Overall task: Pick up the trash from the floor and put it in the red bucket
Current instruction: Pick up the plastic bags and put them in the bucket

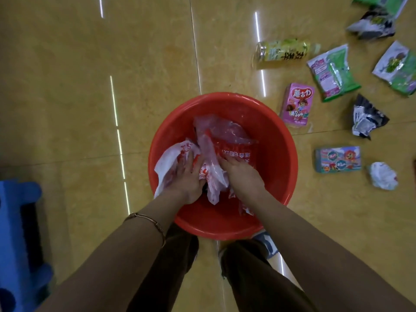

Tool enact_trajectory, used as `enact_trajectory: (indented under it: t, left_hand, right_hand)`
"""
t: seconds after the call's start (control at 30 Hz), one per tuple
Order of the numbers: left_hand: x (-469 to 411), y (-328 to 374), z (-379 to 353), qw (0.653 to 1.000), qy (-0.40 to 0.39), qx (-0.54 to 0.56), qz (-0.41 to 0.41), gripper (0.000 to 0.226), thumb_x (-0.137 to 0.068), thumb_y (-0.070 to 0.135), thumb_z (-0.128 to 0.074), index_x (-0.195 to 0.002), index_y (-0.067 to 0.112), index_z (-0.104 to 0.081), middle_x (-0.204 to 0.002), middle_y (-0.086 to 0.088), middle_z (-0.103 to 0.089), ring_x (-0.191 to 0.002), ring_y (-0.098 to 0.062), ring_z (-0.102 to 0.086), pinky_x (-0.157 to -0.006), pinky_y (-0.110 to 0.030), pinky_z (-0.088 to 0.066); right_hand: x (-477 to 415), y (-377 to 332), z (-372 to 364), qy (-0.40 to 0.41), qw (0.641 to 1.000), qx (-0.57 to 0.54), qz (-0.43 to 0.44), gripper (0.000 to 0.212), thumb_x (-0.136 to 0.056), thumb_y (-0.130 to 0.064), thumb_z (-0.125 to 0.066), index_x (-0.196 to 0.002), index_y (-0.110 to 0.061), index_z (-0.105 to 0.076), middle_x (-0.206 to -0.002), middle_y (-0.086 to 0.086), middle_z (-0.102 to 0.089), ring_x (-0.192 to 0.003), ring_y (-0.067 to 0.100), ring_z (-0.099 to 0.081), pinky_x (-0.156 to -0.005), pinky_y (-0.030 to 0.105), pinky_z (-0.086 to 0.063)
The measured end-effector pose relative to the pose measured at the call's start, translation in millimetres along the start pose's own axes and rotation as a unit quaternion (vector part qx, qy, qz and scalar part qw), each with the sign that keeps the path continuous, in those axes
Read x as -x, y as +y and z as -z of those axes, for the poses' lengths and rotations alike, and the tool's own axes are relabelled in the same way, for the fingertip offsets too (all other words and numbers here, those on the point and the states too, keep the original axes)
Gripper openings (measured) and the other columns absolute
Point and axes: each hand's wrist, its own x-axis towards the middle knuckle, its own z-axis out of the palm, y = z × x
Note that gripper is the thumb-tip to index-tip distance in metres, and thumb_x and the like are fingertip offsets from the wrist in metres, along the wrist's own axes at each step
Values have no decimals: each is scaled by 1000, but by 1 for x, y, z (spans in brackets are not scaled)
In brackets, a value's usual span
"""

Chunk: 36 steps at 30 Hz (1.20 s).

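Head view: left hand (188, 176) and right hand (242, 174), each grip unclenched, palms flat on plastic bags (222, 131) inside red bucket (275, 158).

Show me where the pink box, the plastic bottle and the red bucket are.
pink box (297, 105): head view, front face.
plastic bottle (284, 50): head view, its label.
red bucket (277, 143): head view, bare inner wall.

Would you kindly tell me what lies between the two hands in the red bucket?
In the head view, a crumpled red-printed plastic bag lies between the left hand and right hand, inside the red bucket.
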Motion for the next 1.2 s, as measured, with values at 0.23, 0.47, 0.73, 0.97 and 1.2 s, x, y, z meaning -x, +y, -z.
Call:
enact_trajectory:
  t: [0.23,0.47,0.73,0.97,1.2]
  left_hand:
    - [-42,-3,-30,998,-29,-29,48,64,-100,31,-23,-148,16,17,-150,-1,33,-140,-27,30,-117,-46,11]
    - [-61,10,-23,980,-139,-55,130,57,-99,25,-39,-146,1,-20,-156,-19,-10,-144,-32,-10,-116,-39,-8]
    - [33,41,34,989,-90,-75,85,68,-95,33,-38,-151,13,-5,-158,-15,1,-145,-34,1,-116,-43,-4]
    - [120,99,145,991,78,-105,-26,50,-92,36,-44,-139,22,-34,-139,-10,-35,-125,-32,-38,-100,-44,-34]
    - [192,189,266,964,221,-81,-127,58,-88,46,-48,-142,34,-30,-143,-3,-34,-130,-28,-34,-108,-48,-29]
  right_hand:
    - [-45,8,-41,-39,997,62,-12,53,-100,-10,-37,-150,-13,-20,-155,7,-23,-138,32,-31,-100,42,-43]
    - [-62,4,-69,-87,994,61,-24,66,-96,-18,-48,-151,-10,-11,-157,9,-13,-144,37,-15,-107,46,-38]
    - [22,3,22,48,999,20,9,67,-90,-41,-38,-151,-22,-18,-158,10,-14,-146,25,-10,-119,38,1]
    - [109,-20,156,122,993,-2,-13,54,-87,-46,-50,-133,-18,-46,-129,5,-48,-120,26,-44,-102,35,-30]
    - [191,-33,283,236,971,-28,-35,51,-88,-48,-51,-131,-21,-47,-129,2,-51,-119,25,-47,-94,36,-37]
